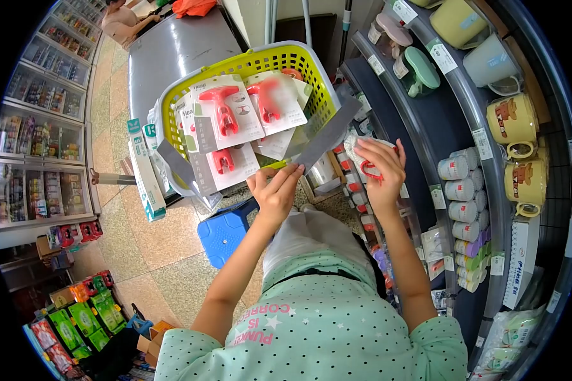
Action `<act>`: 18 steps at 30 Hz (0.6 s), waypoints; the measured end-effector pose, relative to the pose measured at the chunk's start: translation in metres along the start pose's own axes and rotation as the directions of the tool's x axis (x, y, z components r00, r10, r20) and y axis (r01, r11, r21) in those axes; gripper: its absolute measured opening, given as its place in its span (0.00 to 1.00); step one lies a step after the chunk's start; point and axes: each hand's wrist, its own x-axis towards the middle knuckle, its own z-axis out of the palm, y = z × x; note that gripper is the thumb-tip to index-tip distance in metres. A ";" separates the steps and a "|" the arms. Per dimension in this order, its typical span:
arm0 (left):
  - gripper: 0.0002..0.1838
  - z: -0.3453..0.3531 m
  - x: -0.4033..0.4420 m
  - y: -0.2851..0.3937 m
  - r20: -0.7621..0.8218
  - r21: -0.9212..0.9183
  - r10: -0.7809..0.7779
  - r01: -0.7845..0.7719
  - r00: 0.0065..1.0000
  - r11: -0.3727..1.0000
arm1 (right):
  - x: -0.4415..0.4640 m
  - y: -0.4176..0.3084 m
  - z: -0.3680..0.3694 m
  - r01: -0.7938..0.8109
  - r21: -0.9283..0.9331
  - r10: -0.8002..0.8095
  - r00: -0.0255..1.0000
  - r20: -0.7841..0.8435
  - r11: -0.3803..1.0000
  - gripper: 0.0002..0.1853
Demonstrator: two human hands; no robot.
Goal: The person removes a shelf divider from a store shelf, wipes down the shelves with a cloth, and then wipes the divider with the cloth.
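Observation:
A yellow-green and grey shopping basket (pixel 329 86) is in front of me, tilted, with several carded red-handled tools (pixel 227 114) in it. My left hand (pixel 274 193) is closed at the basket's near edge, its fingertips against the grey handle band (pixel 327 136). To the right of the basket, by the shelf, my right hand (pixel 382 168) is closed around a small white and red item (pixel 370 170). A red loop sticks out below its fingers; the rest of the item is mostly hidden, so its kind is unclear.
Shelves at the right hold mugs (pixel 511 120), cups (pixel 454 168) and a green-lidded jar (pixel 416 70). A grey counter (pixel 184 57) lies behind the basket. A blue stool (pixel 225 235) stands on the tiled floor. Another person (pixel 121 22) is at the far left.

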 end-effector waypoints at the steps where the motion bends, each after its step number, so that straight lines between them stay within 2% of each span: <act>1: 0.10 -0.001 0.004 0.000 -0.011 -0.025 0.007 -0.008 1.000 1.000 | 0.000 0.000 -0.002 0.002 -0.003 -0.002 1.000 -0.016 1.000 0.22; 2: 0.09 -0.003 0.007 0.001 -0.020 -0.051 0.014 -0.015 1.000 0.999 | 0.000 0.000 -0.004 0.003 -0.007 -0.004 0.999 -0.032 1.000 0.22; 5: 0.08 -0.006 0.020 0.008 -0.049 -0.171 -0.096 0.086 0.994 0.982 | 0.005 -0.004 -0.017 0.021 -0.014 -0.022 0.997 -0.079 1.000 0.21; 8: 0.07 -0.019 0.038 0.020 -0.031 -0.327 -0.282 0.257 0.959 0.909 | 0.009 -0.004 -0.026 0.059 -0.010 -0.060 0.989 -0.138 0.998 0.20; 11: 0.06 -0.017 0.035 0.023 0.076 -0.416 -0.486 0.470 0.871 0.778 | 0.014 -0.011 -0.030 0.074 0.008 -0.072 0.985 -0.156 0.997 0.20; 14: 0.06 -0.008 0.027 0.024 0.176 -0.571 -0.656 0.619 0.734 0.539 | 0.011 -0.018 -0.021 0.068 0.031 -0.064 0.992 -0.113 0.997 0.20; 18: 0.07 -0.010 0.028 0.022 0.262 -0.566 -0.699 0.693 0.665 0.447 | -0.003 -0.027 0.001 0.053 0.088 -0.048 0.997 -0.053 0.995 0.22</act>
